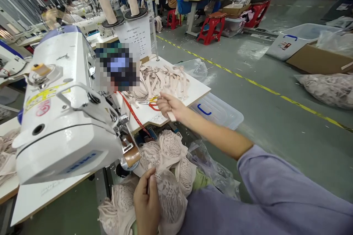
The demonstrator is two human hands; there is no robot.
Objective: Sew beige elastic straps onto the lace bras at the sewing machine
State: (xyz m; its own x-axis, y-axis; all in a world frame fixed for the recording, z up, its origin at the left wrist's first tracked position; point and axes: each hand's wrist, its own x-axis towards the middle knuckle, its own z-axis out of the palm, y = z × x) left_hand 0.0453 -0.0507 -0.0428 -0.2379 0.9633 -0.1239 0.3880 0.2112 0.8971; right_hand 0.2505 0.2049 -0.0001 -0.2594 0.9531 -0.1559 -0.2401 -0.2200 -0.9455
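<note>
Nearest, the left hand (pixel 147 200) pinched a lace bra (pixel 173 200) above the lap; farther off, the right hand (pixel 173 106) pinched a beige strap (pixel 171 116), apparently not yet attached, with many loose straps (pixel 160 80) seemingly left on the worktable (pixel 199 87) beyond.

Plain lavender short-sleeved top (pixel 275 194)
</note>
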